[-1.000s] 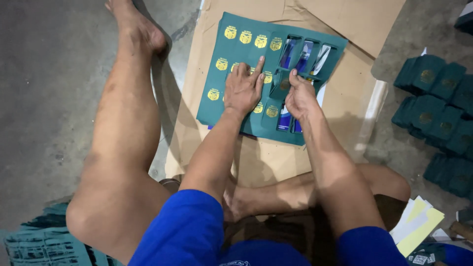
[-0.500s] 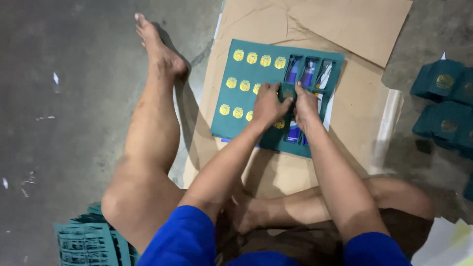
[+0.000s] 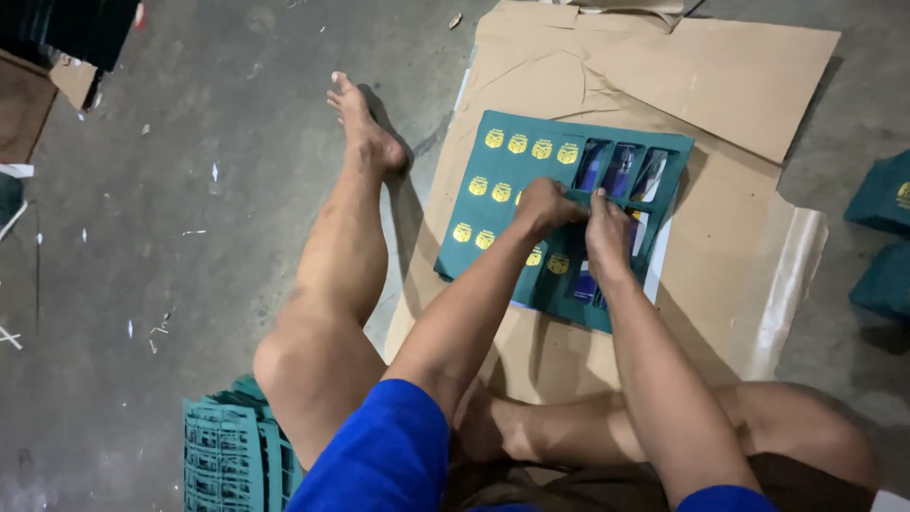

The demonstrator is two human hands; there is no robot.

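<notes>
Teal die-cut card sheet (image 3: 502, 204) is laid flat on brown cardboard (image 3: 720, 85) on the floor — pinched mid-sheet by left hand (image 3: 542, 205) and right hand (image 3: 607, 232), fingers curled on a cut-out strip.

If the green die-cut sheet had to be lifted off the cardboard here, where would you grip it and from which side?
Probably the far right corner of the green die-cut sheet, coming from the far side. It lies flat on the brown cardboard, and that edge is bare, while the left hand and right hand press near its middle.
</notes>
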